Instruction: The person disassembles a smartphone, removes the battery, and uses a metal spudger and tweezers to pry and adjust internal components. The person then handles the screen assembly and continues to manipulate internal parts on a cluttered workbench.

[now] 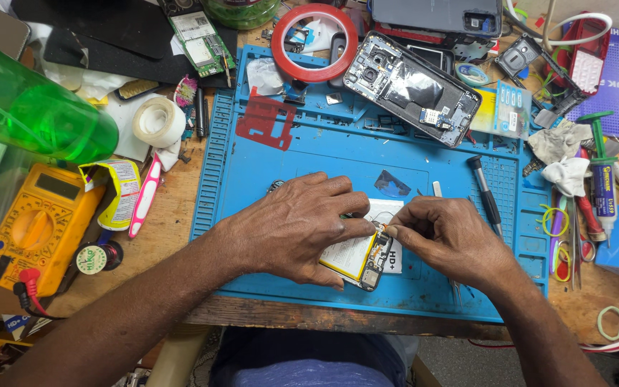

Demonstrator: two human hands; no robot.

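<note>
My left hand (291, 226) lies flat over the opened phone (360, 258) near the front edge of the blue work mat (309, 143), fingers curled down and pressing it so it cannot slide. My right hand (453, 236) is pinched almost shut, thumb and forefinger meeting at the phone's upper right edge on something small and pale; I cannot tell from here whether it is a connector, a flex tab or a bit of tape. To do this well I would keep the left palm's weight even, so the battery with its white and yellow label is not bent, and work the pinch slowly with the fingertips close to the board. The screwdriver (485, 193) lies just beyond my right hand, and another opened phone (410, 89) sits well apart at the mat's far side.
</note>
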